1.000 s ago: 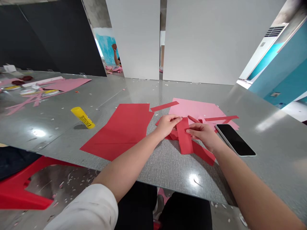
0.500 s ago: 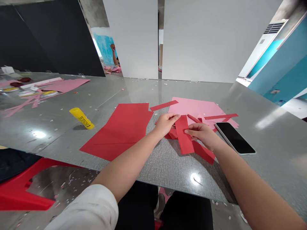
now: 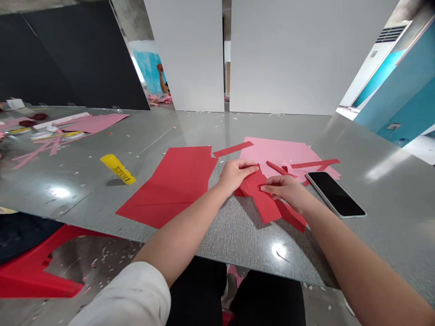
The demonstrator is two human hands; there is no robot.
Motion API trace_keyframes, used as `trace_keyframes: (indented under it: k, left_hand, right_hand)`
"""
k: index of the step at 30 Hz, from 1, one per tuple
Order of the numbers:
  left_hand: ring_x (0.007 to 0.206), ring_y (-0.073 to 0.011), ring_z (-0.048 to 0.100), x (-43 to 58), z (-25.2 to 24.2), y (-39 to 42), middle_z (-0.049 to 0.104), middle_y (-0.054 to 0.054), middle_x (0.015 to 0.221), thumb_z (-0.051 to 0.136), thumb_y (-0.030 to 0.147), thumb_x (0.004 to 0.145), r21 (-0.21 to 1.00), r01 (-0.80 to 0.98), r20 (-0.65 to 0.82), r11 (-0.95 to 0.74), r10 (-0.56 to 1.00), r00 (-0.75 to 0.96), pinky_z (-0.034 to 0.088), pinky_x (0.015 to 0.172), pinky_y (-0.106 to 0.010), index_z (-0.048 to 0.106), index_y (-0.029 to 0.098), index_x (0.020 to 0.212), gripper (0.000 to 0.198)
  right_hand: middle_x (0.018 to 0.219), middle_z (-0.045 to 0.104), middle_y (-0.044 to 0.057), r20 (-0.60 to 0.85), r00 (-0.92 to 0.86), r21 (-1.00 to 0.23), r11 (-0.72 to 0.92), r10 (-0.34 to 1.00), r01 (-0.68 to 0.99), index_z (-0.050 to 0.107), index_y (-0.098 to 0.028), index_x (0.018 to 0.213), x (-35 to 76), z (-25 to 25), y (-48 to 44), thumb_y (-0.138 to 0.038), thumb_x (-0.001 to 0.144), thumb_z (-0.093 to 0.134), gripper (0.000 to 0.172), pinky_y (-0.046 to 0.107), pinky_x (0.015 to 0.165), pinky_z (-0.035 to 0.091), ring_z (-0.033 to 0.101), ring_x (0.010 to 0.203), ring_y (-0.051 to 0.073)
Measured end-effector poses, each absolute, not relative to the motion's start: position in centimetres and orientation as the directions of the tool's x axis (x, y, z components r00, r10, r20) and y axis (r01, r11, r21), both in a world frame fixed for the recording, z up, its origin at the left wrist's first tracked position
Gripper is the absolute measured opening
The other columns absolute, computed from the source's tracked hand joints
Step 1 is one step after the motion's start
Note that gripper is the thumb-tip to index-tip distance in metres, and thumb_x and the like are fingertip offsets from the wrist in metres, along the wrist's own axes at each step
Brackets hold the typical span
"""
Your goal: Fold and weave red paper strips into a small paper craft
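Observation:
A red paper strip (image 3: 267,206) is pinched between my two hands, its lower end slanting down to the right. My left hand (image 3: 237,175) grips its top end, thumb against fingers. At its right edge, my right hand (image 3: 284,190) pinches it too. Beneath the strip lie other red paper pieces (image 3: 295,218), partly hidden by it and my hands. Pink paper (image 3: 275,147) with narrow red strips on it sits just behind. Left of my left hand, large red sheets (image 3: 183,176) lie flat on the grey table (image 3: 224,240).
A yellow glue stick (image 3: 118,169) is on the left side of the table. A phone (image 3: 335,194) lies right of my right hand. Pink strips and rolls of tape (image 3: 42,135) are at the far left. White panels (image 3: 282,59) stand along the back edge.
The held red strip has tilted, its lower end shifting slightly right and down, with its upper part now creased or overlapped by red paper. Both hands stay nearly in place.

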State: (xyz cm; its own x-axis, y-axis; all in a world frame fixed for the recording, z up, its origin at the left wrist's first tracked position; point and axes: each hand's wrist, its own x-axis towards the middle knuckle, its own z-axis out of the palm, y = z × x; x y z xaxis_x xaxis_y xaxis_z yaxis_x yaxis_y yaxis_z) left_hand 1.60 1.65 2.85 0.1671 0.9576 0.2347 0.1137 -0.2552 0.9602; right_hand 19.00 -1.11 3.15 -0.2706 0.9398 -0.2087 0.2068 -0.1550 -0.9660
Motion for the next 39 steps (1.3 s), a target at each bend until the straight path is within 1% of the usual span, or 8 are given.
trace_keyframes:
  k: [6, 9, 12, 15, 20, 24, 32, 39]
  left_hand:
    - [0.087, -0.0173, 0.062, 1.7, 3.0, 1.6, 0.069, -0.007, 0.093, 0.066, 0.028, 0.071, 0.961, 0.115, 0.237, -0.253, 0.962, 0.135, 0.047, 0.080, -0.032, 0.069, 0.018, 0.085, 0.017]
    - [0.089, -0.0184, 0.062, 1.7, 3.1, 1.4, 0.066, -0.009, 0.099, 0.064, 0.037, 0.074, 0.981, 0.029, 0.185, -0.190, 0.976, 0.118, 0.050, 0.076, -0.032, 0.066, 0.018, 0.096, 0.030]
    - [0.084, -0.0190, 0.064, 1.8, 3.1, 1.3, 0.065, -0.011, 0.101, 0.061, 0.042, 0.076, 0.997, -0.078, 0.043, -0.021, 0.956, 0.290, 0.052, 0.070, -0.033, 0.059, 0.018, 0.106, 0.039]
    - [0.078, -0.0167, 0.064, 2.0, 2.8, 1.2, 0.066, -0.009, 0.093, 0.066, 0.032, 0.073, 0.996, -0.065, -0.029, 0.064, 0.894, 0.447, 0.053, 0.071, -0.034, 0.061, 0.017, 0.099, 0.030]
    - [0.077, -0.0135, 0.063, 2.2, 2.1, 1.5, 0.066, -0.007, 0.087, 0.065, 0.023, 0.073, 0.996, -0.081, 0.005, 0.028, 0.923, 0.384, 0.052, 0.072, -0.031, 0.062, 0.015, 0.083, 0.013]
    - [0.080, -0.0139, 0.063, 2.1, 2.1, 1.6, 0.066, -0.007, 0.090, 0.065, 0.023, 0.073, 0.997, -0.073, 0.023, 0.006, 0.918, 0.397, 0.052, 0.072, -0.030, 0.062, 0.015, 0.084, 0.014]
    - [0.077, -0.0133, 0.063, 2.1, 2.2, 1.5, 0.065, -0.005, 0.085, 0.065, 0.022, 0.073, 0.998, -0.061, 0.042, -0.022, 0.938, 0.345, 0.052, 0.071, -0.031, 0.062, 0.015, 0.082, 0.012]
    - [0.076, -0.0132, 0.063, 2.0, 2.5, 1.3, 0.065, -0.005, 0.084, 0.064, 0.025, 0.074, 0.998, -0.050, 0.040, -0.022, 0.922, 0.384, 0.052, 0.071, -0.030, 0.063, 0.015, 0.081, 0.012]
  right_hand:
    - [0.071, 0.062, 0.002, -0.178, -0.306, -0.969, -0.112, 0.935, 0.222, 0.066, -0.018, 0.068, 19.2, 2.8, -1.0, -0.038, 0.063, 0.070, 0.021, 0.029, 0.062, 0.048, 0.057, 0.063, 0.012]
    - [0.070, 0.062, 0.004, -0.126, -0.249, -0.973, -0.071, 0.960, 0.220, 0.066, -0.018, 0.069, 19.4, 2.5, -0.8, -0.040, 0.063, 0.070, 0.023, 0.031, 0.060, 0.047, 0.056, 0.061, 0.013]
    - [0.071, 0.063, 0.004, -0.030, -0.156, -0.986, -0.004, 0.987, 0.165, 0.066, -0.018, 0.073, 19.7, 2.3, -0.5, -0.042, 0.063, 0.069, 0.026, 0.031, 0.057, 0.048, 0.057, 0.062, 0.015]
    - [0.077, 0.064, 0.004, 0.044, -0.090, -0.992, 0.054, 0.995, 0.114, 0.065, -0.020, 0.075, 20.0, 2.2, -0.4, -0.042, 0.065, 0.068, 0.025, 0.030, 0.058, 0.049, 0.059, 0.069, 0.017]
    - [0.079, 0.066, 0.002, 0.078, -0.081, -0.992, 0.086, 0.994, 0.098, 0.063, -0.021, 0.071, 20.0, 2.5, -0.4, -0.042, 0.066, 0.068, 0.022, 0.029, 0.061, 0.050, 0.060, 0.071, 0.016]
    - [0.075, 0.065, 0.002, 0.067, -0.078, -0.992, 0.075, 0.995, 0.103, 0.064, -0.020, 0.072, 19.8, 2.7, -0.5, -0.043, 0.065, 0.069, 0.024, 0.029, 0.062, 0.050, 0.060, 0.067, 0.015]
    - [0.068, 0.063, 0.001, -0.005, -0.065, -1.000, -0.006, 0.998, -0.012, 0.066, -0.021, 0.074, 20.0, 3.5, -0.8, -0.046, 0.071, 0.064, 0.026, 0.028, 0.064, 0.051, 0.058, 0.063, 0.012]
    - [0.065, 0.061, 0.000, 0.019, -0.080, -0.997, 0.026, 0.997, 0.080, 0.065, -0.020, 0.068, 20.0, 3.2, -0.7, -0.040, 0.063, 0.071, 0.021, 0.032, 0.067, 0.052, 0.058, 0.063, 0.013]
